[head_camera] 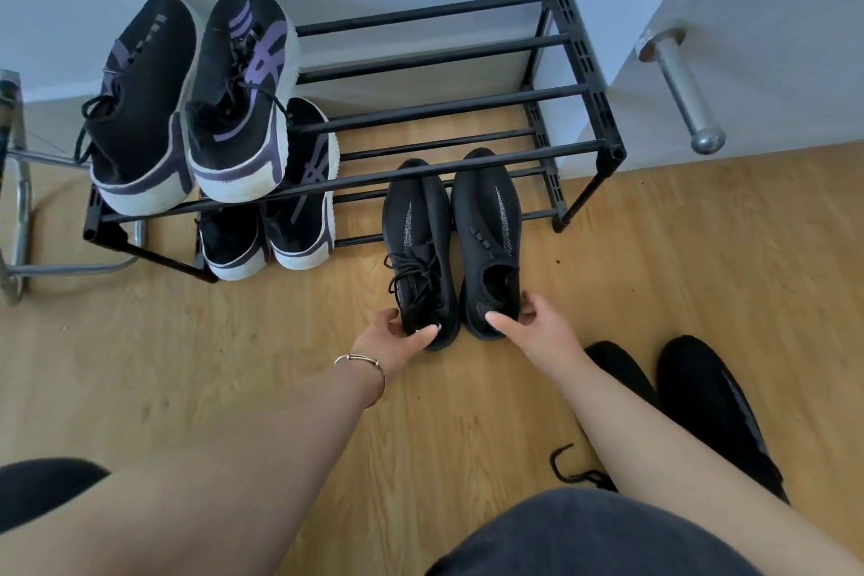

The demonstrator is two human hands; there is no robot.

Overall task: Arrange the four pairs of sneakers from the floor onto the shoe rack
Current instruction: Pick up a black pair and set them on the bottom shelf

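Note:
A black two-tier shoe rack (589, 103) stands against the wall. One black-and-purple sneaker pair (187, 108) sits on its top tier at the left, and a matching pair (276, 220) sits on the lower tier below. Two all-black sneakers lie with their toes under the rack's front bar. My left hand (397, 337) grips the heel of the left black sneaker (418, 243). My right hand (528, 318) grips the heel of the right black sneaker (488, 229). Another black pair (701, 398) lies on the floor at the right, partly behind my right arm.
A chrome chair frame (18, 201) stands left of the rack. A door with a metal handle (678, 89) is at the right. The floor (234, 365) is light wood. My knees fill the bottom of the view.

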